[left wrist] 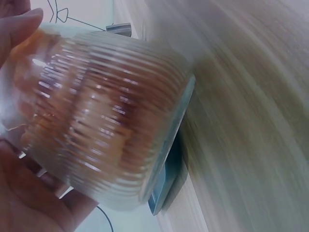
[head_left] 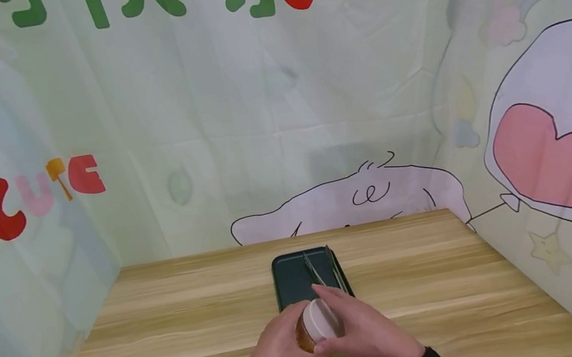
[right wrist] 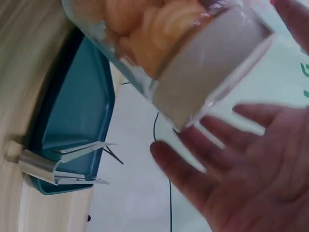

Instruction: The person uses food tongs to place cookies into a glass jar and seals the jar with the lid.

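Note:
A clear ribbed jar point(left wrist: 106, 121) with a white lid point(right wrist: 212, 63) is held tilted over the table; orange and brown swirled pieces show through its wall. My left hand point(head_left: 278, 346) grips the jar's side, thumb on one side and fingers on the other. Around the lid my right hand point(head_left: 372, 326) has its fingers spread and fairly straight; in the right wrist view the thumb stands apart from the lid, and whether the fingertips touch it is hard to tell. Beyond the hands, metal tongs point(right wrist: 38, 166) rest on a dark blue-green tray point(head_left: 290, 276).
The wood-grain table point(head_left: 183, 311) spreads out on both sides of the tray. A pale printed curtain point(head_left: 181, 107) with cartoon figures and lettering hangs behind it and at the sides.

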Tool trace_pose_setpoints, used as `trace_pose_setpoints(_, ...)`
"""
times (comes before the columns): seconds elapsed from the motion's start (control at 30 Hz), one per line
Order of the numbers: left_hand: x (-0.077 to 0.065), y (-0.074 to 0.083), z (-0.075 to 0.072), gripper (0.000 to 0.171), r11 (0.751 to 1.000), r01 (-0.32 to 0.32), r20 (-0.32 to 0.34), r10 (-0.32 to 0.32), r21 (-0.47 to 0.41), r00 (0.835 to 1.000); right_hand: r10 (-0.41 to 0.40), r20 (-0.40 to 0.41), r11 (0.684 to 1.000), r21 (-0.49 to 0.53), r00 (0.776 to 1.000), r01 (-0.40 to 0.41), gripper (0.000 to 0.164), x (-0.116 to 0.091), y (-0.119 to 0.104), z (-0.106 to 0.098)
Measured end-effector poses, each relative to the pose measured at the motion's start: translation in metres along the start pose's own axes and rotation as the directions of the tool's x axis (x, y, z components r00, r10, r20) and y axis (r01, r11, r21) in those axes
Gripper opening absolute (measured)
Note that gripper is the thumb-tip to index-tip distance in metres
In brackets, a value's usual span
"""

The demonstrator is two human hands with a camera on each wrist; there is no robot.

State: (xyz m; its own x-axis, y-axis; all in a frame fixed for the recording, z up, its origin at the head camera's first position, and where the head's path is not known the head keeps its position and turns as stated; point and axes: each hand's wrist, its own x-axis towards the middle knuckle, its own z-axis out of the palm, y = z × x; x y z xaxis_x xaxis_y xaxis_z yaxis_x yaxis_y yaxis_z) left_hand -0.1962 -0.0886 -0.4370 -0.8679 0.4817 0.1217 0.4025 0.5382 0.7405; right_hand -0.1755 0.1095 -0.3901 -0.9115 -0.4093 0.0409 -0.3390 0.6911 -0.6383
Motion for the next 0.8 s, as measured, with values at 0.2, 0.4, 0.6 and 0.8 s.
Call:
trace_pose_setpoints(0.2, 0.0, 0.0, 0.0, 0.077, 0.999, 0.024, 0.009, -0.023, -0.021, 1.0, 0.029, -0.06, 0.996, -0.086, 0.998, -0.034, 0.076, 0.004, -0.004, 0.005)
trace_pose_setpoints(0.4, 0.001, 0.0, 0.0, 0.074, 0.999, 0.021, 0.009, -0.021, -0.03, 1.0, 0.112, -0.131, 0.982, -0.135, 0.985, -0.13, 0.086, 0.004, -0.007, 0.008)
trace_pose_setpoints(0.6, -0.001, 0.0, -0.001, 0.081, 0.999, 0.028, 0.015, -0.028, -0.017, 0.999, -0.024, 0.005, 0.999, -0.036, 1.0, 0.024, 0.087, 0.001, -0.003, -0.002)
trace_pose_setpoints(0.8, 0.0, 0.001, -0.001, 0.079, 0.999, 0.043, 0.008, -0.043, -0.02, 0.999, -0.008, -0.015, 0.999, -0.034, 1.0, 0.007, 0.074, 0.004, -0.002, 0.004)
